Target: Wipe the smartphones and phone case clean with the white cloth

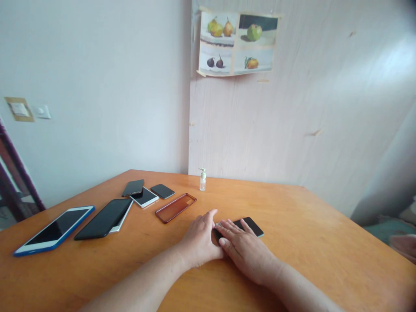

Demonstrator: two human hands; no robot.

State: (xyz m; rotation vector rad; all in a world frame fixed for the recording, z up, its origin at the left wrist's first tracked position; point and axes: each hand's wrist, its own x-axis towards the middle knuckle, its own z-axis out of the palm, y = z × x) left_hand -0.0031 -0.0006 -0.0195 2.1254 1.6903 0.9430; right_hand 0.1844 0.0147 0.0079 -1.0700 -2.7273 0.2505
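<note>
A dark smartphone (pixel 252 226) lies flat on the table in front of me, its screen up. Curved about its left end is my left hand (pixel 200 242), thumb along the near side and index finger raised; some of its fingers are hidden. My right hand (pixel 244 249) rests palm down over the phone's middle with the fingers stretched out. The two hands nearly meet, and the part of the phone beneath them is covered. Just beyond my left hand lies a clear reddish-brown phone case (pixel 175 209).
On the wooden table (pixel 308 260), a blue-edged tablet (pixel 53 232), a large black device (pixel 102 221) and several phones, including a white one (pixel 144 197), lie at left. A small pump bottle (pixel 203 181) stands near the back edge. Part of another person's hand (pixel 404 247) shows at far right.
</note>
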